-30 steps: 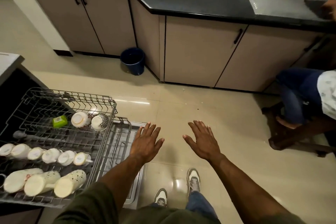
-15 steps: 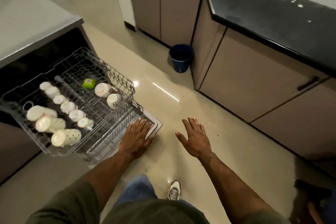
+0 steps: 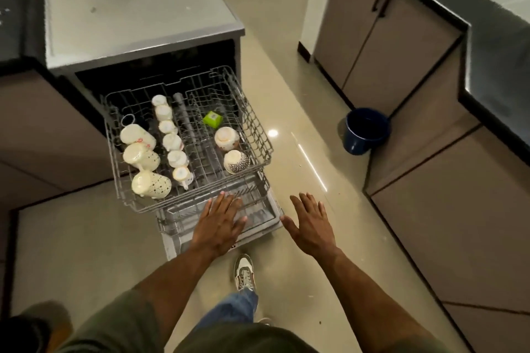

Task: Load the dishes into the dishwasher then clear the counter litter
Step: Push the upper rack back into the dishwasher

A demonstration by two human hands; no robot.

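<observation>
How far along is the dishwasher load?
Done: upper rack is pulled out and holds upturned mugs, a row of small cups and two bowls. In hand: nothing; left hand is open over the lower rack, right hand open over the floor. Left: racks in, door shut, counter litter, not visible here.

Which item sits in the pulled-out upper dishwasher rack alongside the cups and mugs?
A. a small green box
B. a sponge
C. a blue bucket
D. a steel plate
A: a small green box lies among the wires of the upper rack, behind two upturned bowls; the blue bucket stands on the floor by the cabinets.
</observation>
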